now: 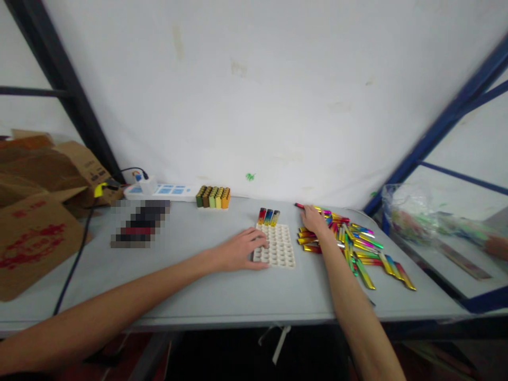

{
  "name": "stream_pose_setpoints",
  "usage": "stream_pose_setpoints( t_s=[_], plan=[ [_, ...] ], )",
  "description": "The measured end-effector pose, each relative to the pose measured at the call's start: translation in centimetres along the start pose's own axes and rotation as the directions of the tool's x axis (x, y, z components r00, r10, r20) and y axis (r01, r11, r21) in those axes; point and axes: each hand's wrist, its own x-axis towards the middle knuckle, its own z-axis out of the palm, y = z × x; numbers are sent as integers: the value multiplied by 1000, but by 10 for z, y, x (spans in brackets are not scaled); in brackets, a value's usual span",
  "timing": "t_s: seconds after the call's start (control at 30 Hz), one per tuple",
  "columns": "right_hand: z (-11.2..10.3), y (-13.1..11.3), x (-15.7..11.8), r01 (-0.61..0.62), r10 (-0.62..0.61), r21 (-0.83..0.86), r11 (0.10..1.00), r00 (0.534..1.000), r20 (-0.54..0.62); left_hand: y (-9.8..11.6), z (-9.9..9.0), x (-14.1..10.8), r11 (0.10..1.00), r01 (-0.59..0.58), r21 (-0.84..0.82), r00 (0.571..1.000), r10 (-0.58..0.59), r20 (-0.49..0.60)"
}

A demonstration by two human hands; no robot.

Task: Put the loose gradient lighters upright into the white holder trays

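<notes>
My left hand point(240, 248) lies spread over the left side of a white tray point(286, 259) with rows of holes, the thumb along its near edge. Three lighters stand upright in the tray's far row: a red one point(261, 216), a blue one point(269, 216) and a yellowish one point(275, 217). To the right, my right hand point(313, 219) reaches to the far left edge of a pile of shiny coloured lighters point(353, 241). Its fingers are bent around a red lighter point(299, 205), whose end sticks out on the left; the fingertips are partly hidden.
A block of upright lighters point(213, 198) stands by the wall, beside a white power strip point(170, 191). A blurred-out dark object point(141, 223) lies on the left of the table. Cardboard boxes point(35, 233) and a black cable point(79, 254) are at far left, a plastic bag point(410, 214) at right.
</notes>
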Motion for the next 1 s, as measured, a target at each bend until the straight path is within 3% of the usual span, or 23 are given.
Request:
stream_pose_setpoints(
  t_s=[0.27,0.4,0.47,0.53,0.63,0.7,0.77,0.83,1.0],
  plan=[
    [-11,-14,-1,94,-95,25,995,995,29,-4,4,-1,1000,7,-9,1000,-6,3],
    [-24,-26,-3,145,-142,87,986,989,-38,-2,1,0,1000,1,-13,1000,-1,11],
    [-30,-33,-5,163,-146,203,966,985,-96,-1,0,0,1000,1,-10,1000,-1,11],
    [-32,-40,-8,176,-132,415,893,982,-132,-1,0,0,1000,-3,-11,1000,3,0],
    [-28,-48,-12,135,-106,730,670,991,-86,-1,1,-1,1000,-6,-18,1000,6,-17],
    [-24,-52,-13,80,-101,838,540,994,-29,0,1,-1,1000,-1,-22,1000,0,-20],
    [-20,-54,-15,34,-99,878,477,995,15,0,0,-1,1000,5,-19,1000,-5,-14],
    [-20,-55,-16,10,-117,872,489,992,54,0,0,-1,1000,7,-8,1000,-7,-3],
    [-25,-55,-19,62,-249,781,622,961,122,0,0,0,1000,4,-8,1000,-4,-9]
  ],
)
